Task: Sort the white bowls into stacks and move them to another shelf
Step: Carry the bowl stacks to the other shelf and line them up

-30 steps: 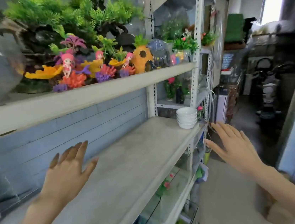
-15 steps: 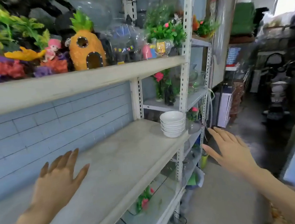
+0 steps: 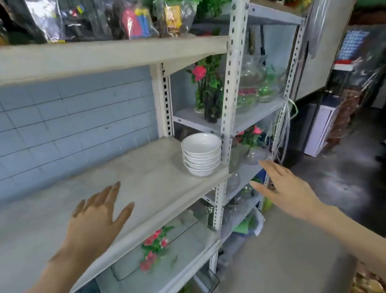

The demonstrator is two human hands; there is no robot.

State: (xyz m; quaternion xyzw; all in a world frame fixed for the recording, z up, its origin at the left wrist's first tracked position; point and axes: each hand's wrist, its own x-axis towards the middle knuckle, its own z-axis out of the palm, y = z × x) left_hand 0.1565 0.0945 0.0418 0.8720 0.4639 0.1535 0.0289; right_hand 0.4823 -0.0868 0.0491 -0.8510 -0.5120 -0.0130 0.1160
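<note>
A stack of several white bowls [image 3: 201, 153] stands at the right end of the grey middle shelf [image 3: 142, 174], close to the perforated white upright [image 3: 229, 93]. My left hand [image 3: 96, 216] hovers over the shelf to the left of the stack, fingers straight and spread, holding nothing. My right hand [image 3: 287, 188] is out past the shelf's right corner, below and right of the bowls, fingers straight and empty. Neither hand touches the bowls.
The upper shelf [image 3: 93, 54] carries bagged toys and plastic plants. A neighbouring rack [image 3: 256, 114] to the right holds glass vases and fake flowers. Glass tanks [image 3: 152, 256] with plants sit on the lower shelf. A dark aisle with a white appliance [image 3: 318, 128] lies at right.
The view has closed in on the bowl stack and swung right. Both hands stay open and have come nearer the bowls, the right one now beside the shelf corner.
</note>
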